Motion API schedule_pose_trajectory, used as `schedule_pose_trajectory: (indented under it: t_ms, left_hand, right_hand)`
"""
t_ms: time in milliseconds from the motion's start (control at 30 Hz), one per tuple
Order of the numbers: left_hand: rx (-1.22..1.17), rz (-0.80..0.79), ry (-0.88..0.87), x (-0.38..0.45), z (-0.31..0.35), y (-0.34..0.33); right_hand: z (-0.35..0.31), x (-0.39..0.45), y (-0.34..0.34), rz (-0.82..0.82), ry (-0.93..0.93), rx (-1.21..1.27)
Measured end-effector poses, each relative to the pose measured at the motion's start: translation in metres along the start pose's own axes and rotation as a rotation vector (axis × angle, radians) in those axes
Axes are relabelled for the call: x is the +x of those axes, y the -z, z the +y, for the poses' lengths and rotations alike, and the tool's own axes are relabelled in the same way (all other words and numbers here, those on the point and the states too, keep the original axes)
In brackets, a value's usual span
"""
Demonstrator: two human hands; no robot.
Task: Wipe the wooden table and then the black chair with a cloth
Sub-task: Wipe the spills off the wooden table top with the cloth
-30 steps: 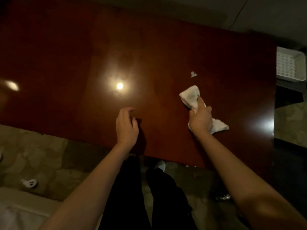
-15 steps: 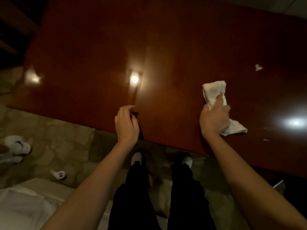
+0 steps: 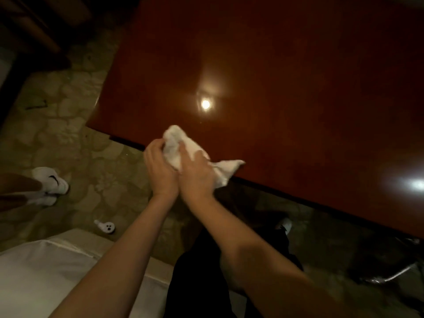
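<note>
Both hands meet at the near edge of the surface (image 3: 298, 76): the right hand (image 3: 195, 173) has its grip curled round the white cloth (image 3: 176, 150), the left hand (image 3: 158, 166) curling onto the bunched end just beside it. Cloth's long axis runs from that bunch up-left of the right grip to a loose tail trailing right. Unwiped wood lies mostly ahead and to the right, so the right hand looks better placed to lead.

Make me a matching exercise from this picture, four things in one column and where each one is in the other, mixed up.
Things
1. white cloth
2. wooden table
3. white sneakers
4. white bedding

Places
A. bottom left corner
B. on the stone floor at the left edge
C. held in both hands at the table's near edge
D. filling the upper right

Pairs: 1-C, 2-D, 3-B, 4-A
</note>
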State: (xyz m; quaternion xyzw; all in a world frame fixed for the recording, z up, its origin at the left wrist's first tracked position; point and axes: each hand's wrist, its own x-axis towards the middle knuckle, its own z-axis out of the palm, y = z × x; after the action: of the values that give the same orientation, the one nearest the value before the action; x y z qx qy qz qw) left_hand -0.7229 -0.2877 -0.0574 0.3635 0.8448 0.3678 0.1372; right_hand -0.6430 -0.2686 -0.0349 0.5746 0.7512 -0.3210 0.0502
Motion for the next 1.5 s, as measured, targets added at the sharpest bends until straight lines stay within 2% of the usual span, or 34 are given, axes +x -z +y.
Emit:
schedule_pose_trajectory:
  t_ms: [67, 100, 167, 233, 333, 400, 467, 567, 633, 700, 800, 867, 933, 967, 1000, 1067, 1100, 1133, 1233, 1300, 1400, 1467, 1500]
  left_hand:
    - [-0.006, 0.114, 0.175, 0.012, -0.012, 0.023]
    - [0.008, 0.117, 0.191, 0.017, -0.016, 0.034]
    - [0.009, 0.036, 0.149, 0.025, -0.019, 0.048]
    - [0.020, -0.004, 0.086, 0.033, -0.014, 0.046]
    - [0.059, -0.068, 0.073, 0.042, 0.000, 0.029]
    - [0.177, -0.146, 0.113, 0.047, 0.006, 0.014]
    - [0.300, -0.225, 0.152, 0.052, 0.010, -0.001]
    - [0.431, -0.287, 0.196, 0.063, 0.010, -0.016]
    - [0.479, -0.289, 0.207, 0.071, 0.010, -0.019]
    - [0.498, -0.279, 0.209, 0.081, 0.009, -0.017]
    - [0.524, -0.249, 0.280, 0.103, -0.003, -0.007]
    - [0.556, -0.254, 0.299, 0.119, -0.017, 0.005]
    - [0.576, -0.310, 0.289, 0.130, -0.024, 0.011]
    - [0.573, -0.336, 0.310, 0.136, -0.023, 0.010]
    - [0.561, -0.357, 0.359, 0.142, -0.018, 0.007]
    - [0.520, -0.403, 0.495, 0.153, -0.004, -0.001]
    - [0.509, -0.428, 0.545, 0.157, 0.001, -0.004]
    - [0.509, -0.447, 0.568, 0.160, 0.004, -0.006]
    - [0.511, -0.481, 0.573, 0.164, 0.002, -0.007]
    - [0.510, -0.503, 0.582, 0.165, 0.002, -0.007]
    - [0.503, -0.535, 0.609, 0.169, 0.005, -0.005]
    - [0.509, -0.556, 0.617, 0.169, 0.007, -0.002]
    - [0.515, -0.563, 0.618, 0.169, 0.008, -0.001]
  right_hand:
    - [-0.036, 0.007, -0.006, -0.039, 0.035, 0.186]
    - [-0.045, 0.013, -0.001, -0.069, 0.014, 0.350]
    - [-0.045, 0.027, 0.025, -0.168, -0.076, 0.697]
    - [-0.024, 0.040, 0.059, -0.136, -0.152, 0.823]
    - [0.031, 0.047, 0.107, 0.134, -0.190, 0.707]
    - [0.076, 0.053, 0.125, 0.320, -0.246, 0.467]
    - [0.103, 0.060, 0.129, 0.401, -0.327, 0.220]
    - [0.097, 0.073, 0.111, 0.345, -0.414, -0.010]
    - [0.073, 0.078, 0.091, 0.320, -0.407, -0.042]
    - [0.034, 0.073, 0.065, 0.238, -0.292, -0.032]
    - [-0.022, 0.054, 0.024, 0.009, 0.054, -0.052]
    - [-0.033, 0.067, 0.025, -0.065, 0.169, 0.019]
    - [-0.029, 0.101, 0.052, -0.121, 0.085, 0.266]
    - [-0.024, 0.122, 0.071, -0.079, 0.003, 0.387]
    - [-0.019, 0.145, 0.092, 0.031, -0.073, 0.460]
    - [-0.010, 0.188, 0.129, 0.309, -0.141, 0.382]
    - [-0.007, 0.208, 0.139, 0.381, -0.122, 0.285]
    - [-0.007, 0.225, 0.146, 0.389, -0.085, 0.177]
    - [-0.020, 0.251, 0.137, 0.277, -0.020, -0.204]
    - [-0.034, 0.242, 0.123, 0.212, -0.001, -0.317]
    - [-0.048, 0.197, 0.091, 0.080, 0.174, -0.308]
    - [-0.050, 0.162, 0.065, 0.051, 0.350, -0.214]
    - [-0.051, 0.151, 0.057, 0.038, 0.380, -0.193]
